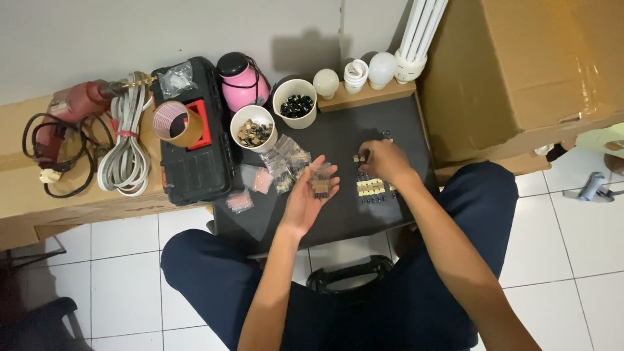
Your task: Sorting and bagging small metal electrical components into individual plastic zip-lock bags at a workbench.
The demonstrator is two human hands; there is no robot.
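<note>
Seated at a dark tabletop (338,214), the left hand (311,195) lies palm-up, open, cradling small light rigid pin components (320,185), best pinched by their bodies, while the right hand (382,160) fingertips close on one above the neat row (370,188)

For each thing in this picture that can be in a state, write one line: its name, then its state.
left hand: palm up, cupping small parts
right hand: pinching a small part over the rows
toolbox: lid shut
tape roll: resting on toolbox
white cable: coiled, tied
two cups: upright, filled
pink flask: capped
</note>
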